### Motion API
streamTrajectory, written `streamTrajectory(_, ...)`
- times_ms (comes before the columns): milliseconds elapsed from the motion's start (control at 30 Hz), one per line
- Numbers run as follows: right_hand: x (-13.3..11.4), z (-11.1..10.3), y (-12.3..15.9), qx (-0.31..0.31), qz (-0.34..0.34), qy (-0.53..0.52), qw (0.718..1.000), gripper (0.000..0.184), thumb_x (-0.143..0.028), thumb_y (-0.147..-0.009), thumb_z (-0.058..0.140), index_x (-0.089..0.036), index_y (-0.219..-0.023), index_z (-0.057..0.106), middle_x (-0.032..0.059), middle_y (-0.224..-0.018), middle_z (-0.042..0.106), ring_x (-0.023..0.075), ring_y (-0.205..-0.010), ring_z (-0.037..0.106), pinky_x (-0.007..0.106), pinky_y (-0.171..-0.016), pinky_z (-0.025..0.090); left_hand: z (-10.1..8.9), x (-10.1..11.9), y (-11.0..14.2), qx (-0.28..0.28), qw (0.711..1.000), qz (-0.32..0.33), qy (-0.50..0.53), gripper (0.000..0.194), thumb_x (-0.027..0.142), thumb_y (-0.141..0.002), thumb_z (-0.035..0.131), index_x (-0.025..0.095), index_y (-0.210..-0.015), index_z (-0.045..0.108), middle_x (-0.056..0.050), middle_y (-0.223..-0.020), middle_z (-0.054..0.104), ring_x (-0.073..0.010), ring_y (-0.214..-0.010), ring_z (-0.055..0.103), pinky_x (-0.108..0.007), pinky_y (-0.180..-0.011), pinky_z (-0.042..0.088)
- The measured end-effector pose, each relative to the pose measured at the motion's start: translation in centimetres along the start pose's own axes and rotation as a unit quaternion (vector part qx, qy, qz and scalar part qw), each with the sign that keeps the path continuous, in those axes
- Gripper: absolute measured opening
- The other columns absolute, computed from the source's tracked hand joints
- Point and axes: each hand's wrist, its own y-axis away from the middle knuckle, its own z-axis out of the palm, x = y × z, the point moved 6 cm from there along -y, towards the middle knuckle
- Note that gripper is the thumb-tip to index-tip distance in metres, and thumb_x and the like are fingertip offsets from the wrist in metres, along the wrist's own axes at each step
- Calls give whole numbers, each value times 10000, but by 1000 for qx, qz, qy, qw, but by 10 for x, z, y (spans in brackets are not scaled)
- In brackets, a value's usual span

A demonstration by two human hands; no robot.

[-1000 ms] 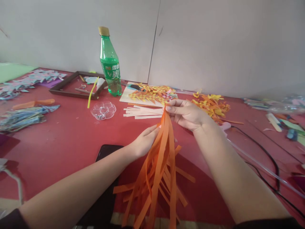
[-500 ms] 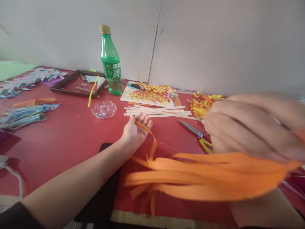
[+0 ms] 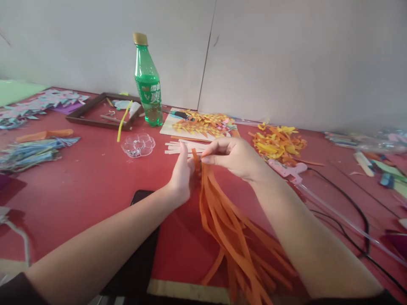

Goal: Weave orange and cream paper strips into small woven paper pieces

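My one camera sits on my head and looks forward and down, over my bare forearms, to the red flat table (image 3: 104, 178) and grey wall (image 3: 270, 63).

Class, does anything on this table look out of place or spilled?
A yellow strip lies across the near edge of the dark frame, poking out past it, as if dropped there. No spill shows.

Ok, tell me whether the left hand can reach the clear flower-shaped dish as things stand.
Probably yes: nothing visible stands between the left hand and the dish, though orange strips are at its fingers.
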Motion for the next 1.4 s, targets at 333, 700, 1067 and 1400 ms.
streamTrajectory(333,22,3,-6,-34,43,-39,998,281,-397,-633,834,-186,-718,670,35,-841,738,47,-337,473,237,-334,375,11,-3,4,-67,992,1,-109,801,824,-793,283,139,-947,667,-98,-719,682,-228,-700,646,-287,-614,466)
streamTrajectory(700,12,-20,-7,63,22,-124,990,283,-301,-552,891,-194,-702,677,-15,-663,676,119,-572,629,268,-575,541,18,-4,11,-109,990,18,-91,169,309,-848,626,186,-919,536,17,-702,591,-175,-699,658,-327,-723,509)
streamTrajectory(1067,7,-66,11,171,35,-236,956,268,-235,-548,886,-216,-704,669,-41,-726,684,103,-656,633,269,-649,530,50,-11,48,-146,961,-146,-183,169,276,-755,728,154,-805,622,-37,-757,659,-149,-627,638,-287,-636,520)
streamTrajectory(1400,83,-21,56,142,175,-284,932,330,-241,-461,915,-192,-661,657,-30,-685,695,103,-602,640,234,-599,521,6,-4,35,-13,972,-150,-181,188,377,-784,701,193,-816,690,-68,-821,735,-219,-890,688,-285,-772,515)
